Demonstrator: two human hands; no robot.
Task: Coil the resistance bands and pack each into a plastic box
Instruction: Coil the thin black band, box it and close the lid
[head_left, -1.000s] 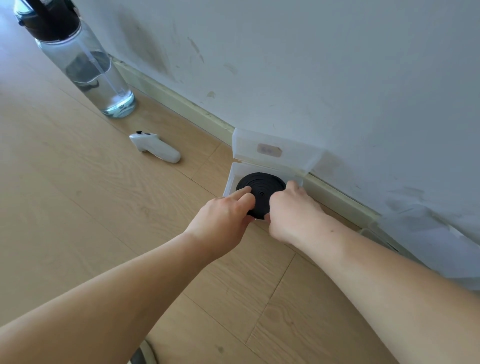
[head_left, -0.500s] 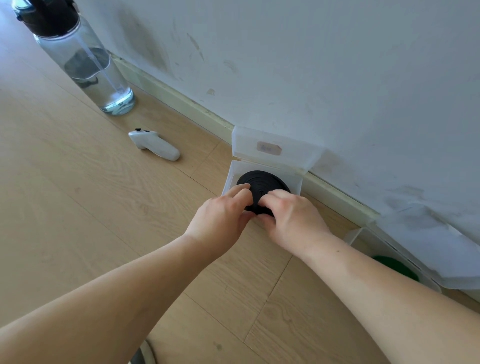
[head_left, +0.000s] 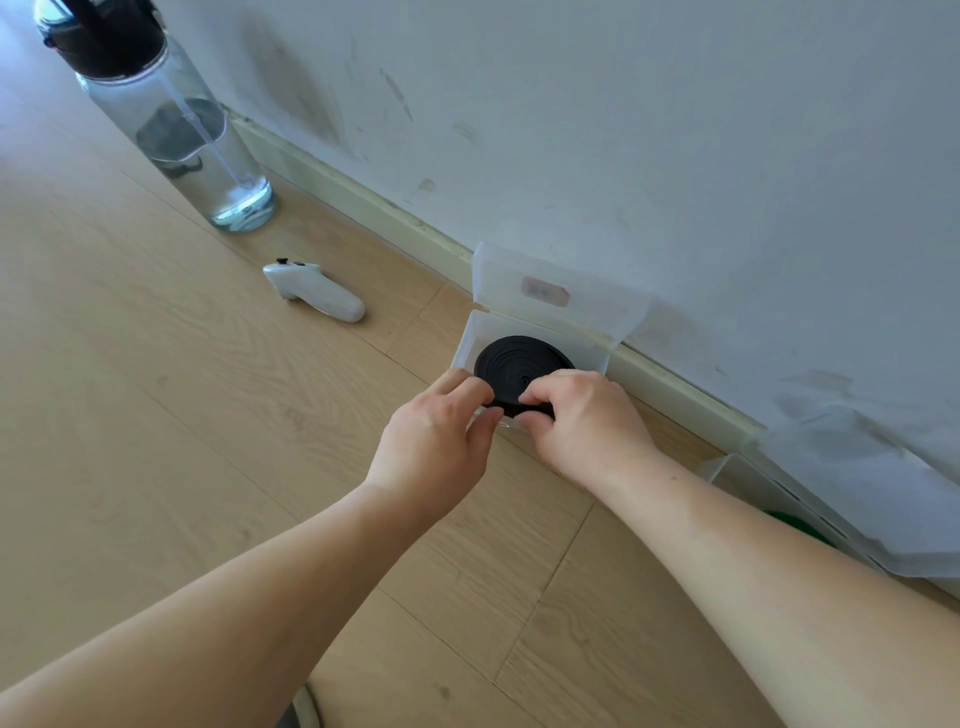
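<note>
I count two hands: my left hand (head_left: 431, 441) and right hand (head_left: 587, 426). Two clear boxes: one box (head_left: 467, 343), a second box (head_left: 737, 467). One black band (head_left: 519, 361), one green band (head_left: 795, 522), mostly hidden. One bottle (head_left: 197, 140). One controller (head_left: 317, 293).

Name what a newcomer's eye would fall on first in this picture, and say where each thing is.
First comes the black coiled band at the centre, sitting in an open clear plastic box against the skirting board, with the left hand and right hand gripping its near edge. Next come the tall water bottle standing at top left and the white controller lying on the floor between bottle and box.
</note>
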